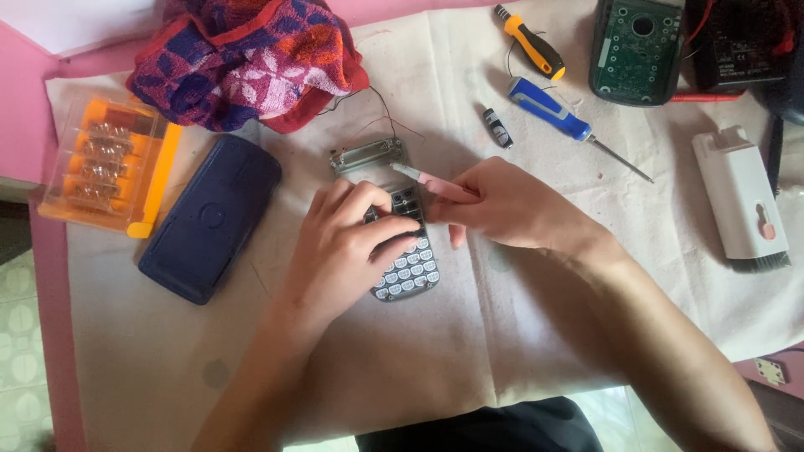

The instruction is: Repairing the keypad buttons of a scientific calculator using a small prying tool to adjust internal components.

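Left hand [347,243] laid flat across the grey calculator with rows of pale keys [406,259], fingers curled over its upper part and pressing it down on the cloth. Right hand [502,205] closed around a thin pink-handled tool with a pale tip [419,177], tip pointing left and resting at the top of the calculator, just under its bare metal display frame [367,155]. Thin wires running from that frame toward the upper edge.

Just left of the hands, a dark blue rounded plastic back cover [209,219], lying at an angle. Further left, a clear orange plastic box of small bits [105,163]. Above, a crumpled red and blue patterned cloth [247,54].

Right of the hands, a small black cylinder battery [497,127], then a blue-handled screwdriver [553,110] and an orange and black screwdriver [529,41]. In the top right, a green circuit board in a dark case [636,50] beside a black device with red leads [741,46]. At the far right, a white brush-like cleaning tool with a pink button [741,201].

All lying on a creased off-white cloth [435,351], spotted in places, spread over a pink table [52,335]. Pale tiled floor [17,351] visible at the lower left.
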